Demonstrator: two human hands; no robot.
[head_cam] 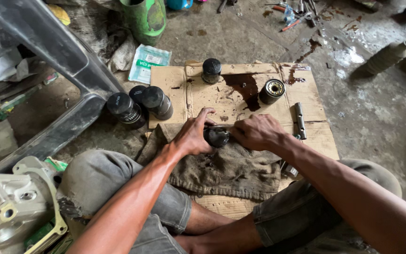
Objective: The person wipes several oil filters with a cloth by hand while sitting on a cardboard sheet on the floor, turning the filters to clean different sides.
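Both of my hands grip a black cylindrical oil filter (216, 136) that lies on a dirty brown rag (226, 171) in front of my knees. My left hand (193, 134) wraps its left end, and my right hand (255, 132) covers its right end. The rag overlaps an oil-stained sheet of cardboard (240, 94). On the cardboard stand two more filters, one closed end up (211, 70) and one with its holed face up (271, 91). A short metal tube (300, 120) lies at the cardboard's right side.
Three black filters (139, 104) stand on the floor left of the cardboard, beside a dark plastic chair leg (66, 61). A metal engine casing (10, 202) sits at bottom left. A green container (145, 19), a packet (149, 62), scattered tools (292, 14) and a ribbed rubber boot (386, 56) lie farther off.
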